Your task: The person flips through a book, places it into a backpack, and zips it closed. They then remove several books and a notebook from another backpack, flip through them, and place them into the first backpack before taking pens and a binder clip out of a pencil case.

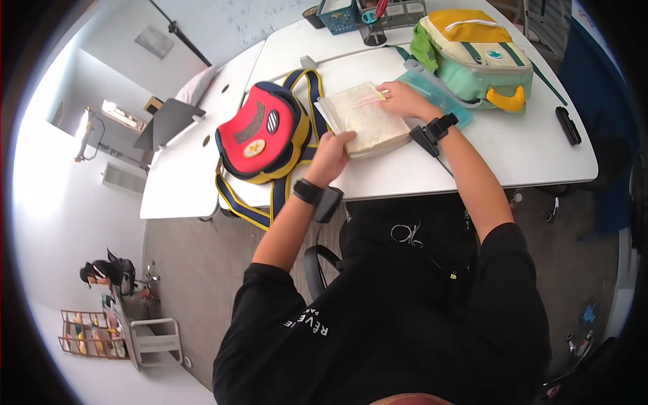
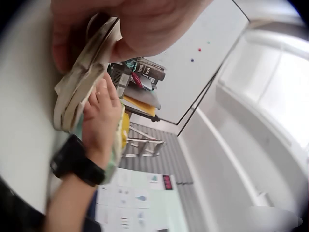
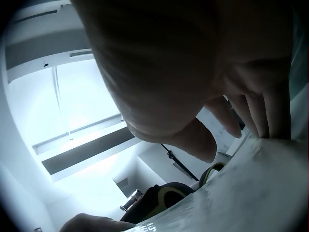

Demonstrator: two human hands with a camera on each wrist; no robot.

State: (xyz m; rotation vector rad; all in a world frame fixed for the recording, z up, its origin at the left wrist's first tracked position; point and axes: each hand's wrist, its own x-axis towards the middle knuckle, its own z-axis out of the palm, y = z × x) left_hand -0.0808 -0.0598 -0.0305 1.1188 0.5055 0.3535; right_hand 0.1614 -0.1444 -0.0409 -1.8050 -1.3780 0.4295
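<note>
A thick, cream-coloured book (image 1: 364, 128) with a pale, glossy cover lies at the front of the white table. My left hand (image 1: 329, 159) grips its near left corner, thumb on top and the other fingers beneath. In the left wrist view, the layered edge of the book (image 2: 77, 104) shows under that hand. My right hand (image 1: 405, 101) rests on the cover near the far right edge; in the right wrist view its extended fingers (image 3: 277, 113) touch the glossy surface, with the thumb held apart.
Left of the book lies a red backpack (image 1: 260, 131) with navy and yellow straps. A green and yellow backpack (image 1: 472, 64) stands to the right, near a translucent teal case (image 1: 445, 101). Farther right is a black object (image 1: 568, 125). Behind are a blue basket (image 1: 339, 19) and a pen holder (image 1: 373, 34).
</note>
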